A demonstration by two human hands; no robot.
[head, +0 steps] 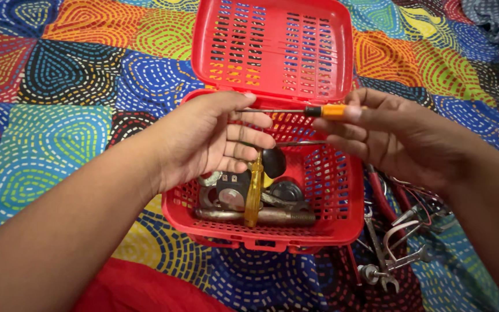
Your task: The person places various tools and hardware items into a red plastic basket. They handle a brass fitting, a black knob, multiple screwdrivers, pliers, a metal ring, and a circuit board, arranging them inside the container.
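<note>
A red slotted plastic box (330, 219) stands with its lid (272, 40) raised. Above the box, my right hand (394, 138) grips the orange handle of a screwdriver (319, 111); its thin dark shaft points left. My left hand (209, 138) is spread with the palm up, and the shaft tip touches its thumb and fingertips. Inside the box lie a yellow-handled screwdriver (253, 190), a thick metal bolt (272, 216), a black-handled tool (274, 162) and several round metal parts.
A bright patchwork quilt (59, 115) covers the surface under everything. Right of the box lie pliers with red handles (379, 193), a spanner (385, 271) and loose wires (417, 214). A red cloth (140, 289) lies at the bottom left.
</note>
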